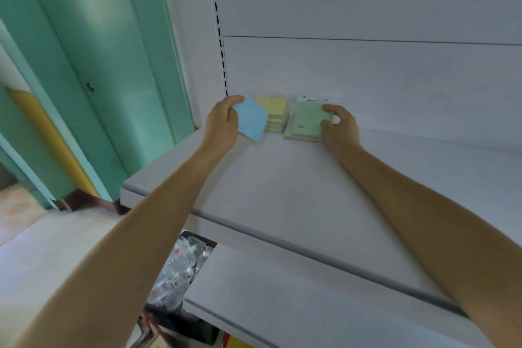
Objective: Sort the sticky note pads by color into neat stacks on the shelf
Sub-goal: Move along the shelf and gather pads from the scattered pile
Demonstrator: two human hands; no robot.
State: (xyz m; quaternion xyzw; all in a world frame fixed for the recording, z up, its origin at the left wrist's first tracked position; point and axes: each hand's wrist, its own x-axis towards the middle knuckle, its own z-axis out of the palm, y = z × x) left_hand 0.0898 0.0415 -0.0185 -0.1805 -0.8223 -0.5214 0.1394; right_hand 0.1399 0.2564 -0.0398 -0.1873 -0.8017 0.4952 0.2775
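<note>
At the back of the white shelf [282,186] my left hand [221,121] grips a blue sticky note pad [252,120], tilted and lifted just off the shelf. Right behind it stands a stack of pads with a yellow top [272,106]. To the right lies a stack topped by a green pad [308,118], with an orange edge at its bottom. My right hand [339,124] holds the green pad's right side, thumb on top. A white packet label [316,99] shows behind the green stack.
The shelf's white back panel [367,70] rises close behind the stacks. A lower shelf [282,305] juts out below. Left of it sits a bin of clear plastic wrappers [180,268]. A teal door [107,65] stands to the left.
</note>
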